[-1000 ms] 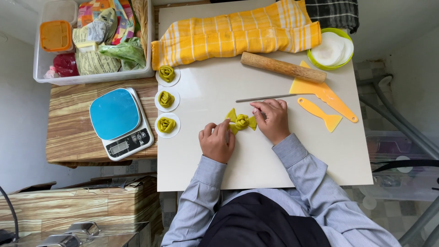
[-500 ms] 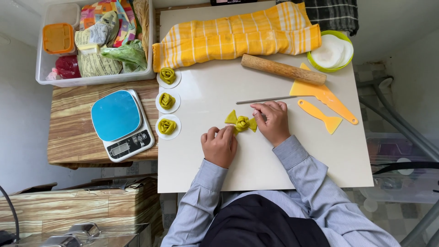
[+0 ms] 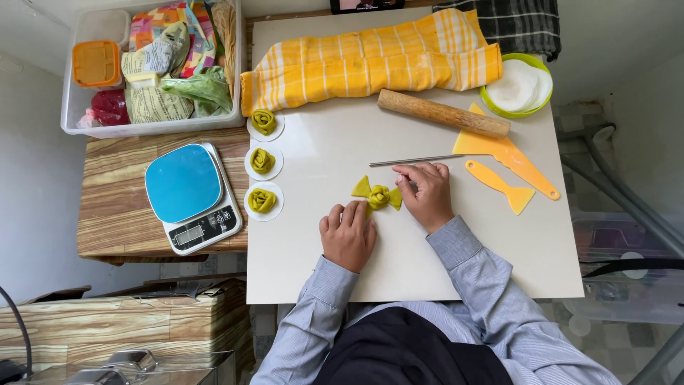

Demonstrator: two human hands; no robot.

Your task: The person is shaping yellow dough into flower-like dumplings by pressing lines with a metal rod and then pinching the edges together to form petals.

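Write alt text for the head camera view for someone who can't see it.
Seen from above, a person's left hand and right hand shape a green dough piece on a white board. Three finished dough roses line its left edge, beside a kitchen scale; a rolling pin lies above.

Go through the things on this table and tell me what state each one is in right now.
Dough piece: half shaped, rolled middle, flaps sticking out.
Left hand: fingertips on the dough piece.
Right hand: fingers at the dough piece's other side.
Three dough roses: finished, each on a white round.
Rolling pin: lying idle.
Scale: nothing on its platform.
Striped cloth: folded.
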